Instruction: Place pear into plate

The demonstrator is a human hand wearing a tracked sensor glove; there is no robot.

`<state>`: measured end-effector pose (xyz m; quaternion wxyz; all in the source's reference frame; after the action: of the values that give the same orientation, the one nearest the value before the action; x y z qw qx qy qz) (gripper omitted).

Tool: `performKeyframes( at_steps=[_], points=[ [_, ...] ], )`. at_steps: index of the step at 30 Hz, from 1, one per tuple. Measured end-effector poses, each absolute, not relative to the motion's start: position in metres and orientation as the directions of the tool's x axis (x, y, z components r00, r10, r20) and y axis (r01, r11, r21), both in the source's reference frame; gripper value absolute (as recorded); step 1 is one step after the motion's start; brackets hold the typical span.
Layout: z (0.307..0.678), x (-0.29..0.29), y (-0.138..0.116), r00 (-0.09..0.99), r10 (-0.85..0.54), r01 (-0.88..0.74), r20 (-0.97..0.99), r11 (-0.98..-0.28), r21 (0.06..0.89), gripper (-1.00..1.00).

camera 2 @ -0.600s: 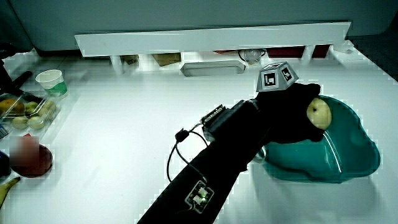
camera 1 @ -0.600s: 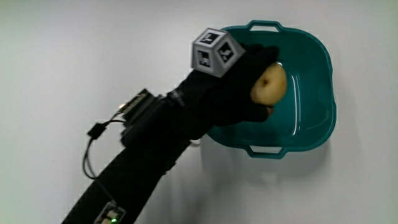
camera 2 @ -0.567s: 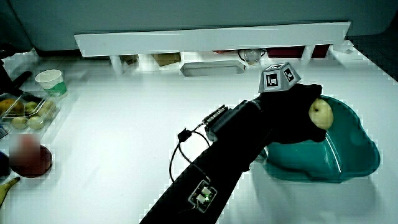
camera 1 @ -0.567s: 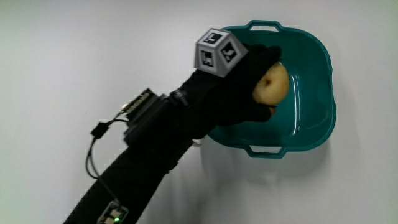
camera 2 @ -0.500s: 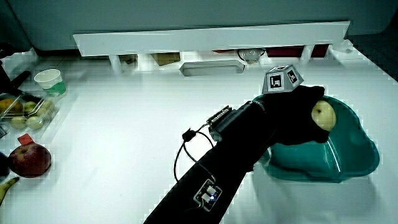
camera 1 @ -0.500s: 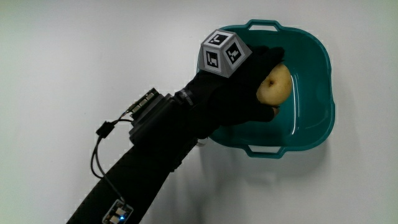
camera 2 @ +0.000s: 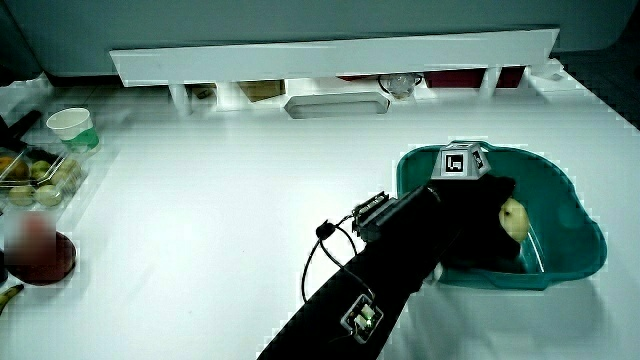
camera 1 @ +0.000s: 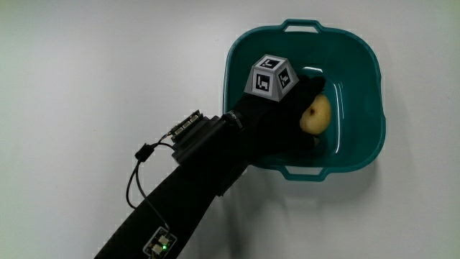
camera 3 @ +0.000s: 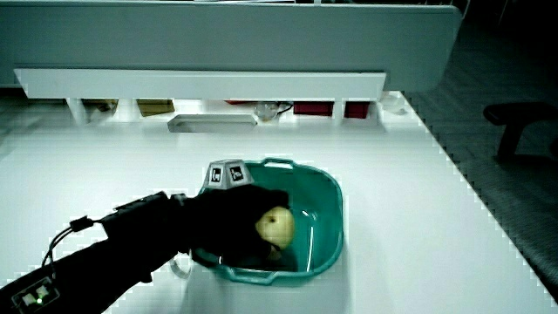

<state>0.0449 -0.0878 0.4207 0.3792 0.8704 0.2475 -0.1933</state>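
A yellow pear [camera 1: 316,115] sits low inside the teal two-handled plate [camera 1: 363,79], which is shaped like a deep basin. The black-gloved hand [camera 1: 291,119] reaches into the basin with its fingers curled around the pear. The patterned cube [camera 1: 273,78] rides on the back of the hand. In both side views the pear [camera 2: 514,219] [camera 3: 277,227] shows between the curled fingers, down within the teal rim [camera 2: 575,200] [camera 3: 336,196]. The forearm [camera 1: 194,187] crosses the basin's rim on the side nearer to the person.
A low white partition [camera 2: 330,55] with small items under it runs along the table's farthest edge. At one table edge stand a paper cup [camera 2: 70,125], a clear box of fruit [camera 2: 35,175] and a red apple [camera 2: 40,250].
The hand has gone down into the basin with the pear, from above the rim to near the bottom. The fingers remain around the pear.
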Motion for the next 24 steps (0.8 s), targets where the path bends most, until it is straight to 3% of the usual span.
performKeyframes(
  at_steps=[8,20,24],
  points=[
    [0.441,0.048,-0.087,0.82,0.253,0.559,-0.513,-0.544,0.626,0.0],
    [0.442,0.044,-0.086,0.847,0.195,0.518,-0.495,-0.513,0.684,0.0],
    [0.442,0.04,-0.087,0.839,0.176,0.523,-0.514,-0.519,0.676,-0.21]
  ],
)
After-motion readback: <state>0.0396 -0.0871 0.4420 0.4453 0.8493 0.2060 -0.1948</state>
